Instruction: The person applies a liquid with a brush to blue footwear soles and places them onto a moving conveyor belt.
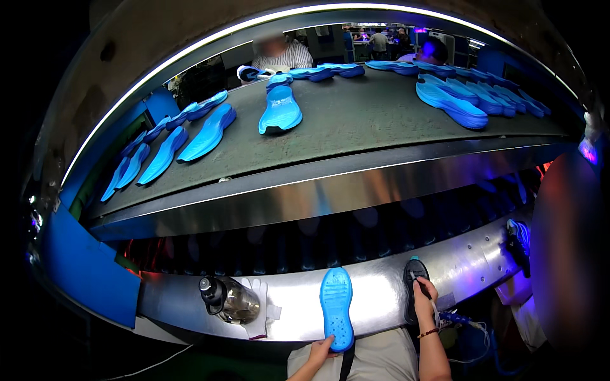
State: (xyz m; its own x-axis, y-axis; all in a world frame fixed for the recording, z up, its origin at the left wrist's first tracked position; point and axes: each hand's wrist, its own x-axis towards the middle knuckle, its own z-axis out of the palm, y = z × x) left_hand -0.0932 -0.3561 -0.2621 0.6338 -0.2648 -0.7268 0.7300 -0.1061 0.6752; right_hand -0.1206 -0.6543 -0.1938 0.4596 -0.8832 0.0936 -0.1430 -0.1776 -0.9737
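Note:
A blue shoe sole (336, 306) lies tread-up on the shiny metal ledge (298, 305) in front of me. My left hand (319, 351) touches its near heel end from below, fingers on the edge. My right hand (424, 295) rests on a dark shoe sole (414, 274) to the right on the same ledge and grips a thin tool pressed against it. A bracelet sits on that wrist.
Above the ledge runs a grey conveyor belt (356, 120) carrying several blue soles (280, 109). A clear water bottle (232, 300) lies on a white glove (260, 311) at the ledge's left. People stand beyond the belt. A cable (467, 320) hangs at right.

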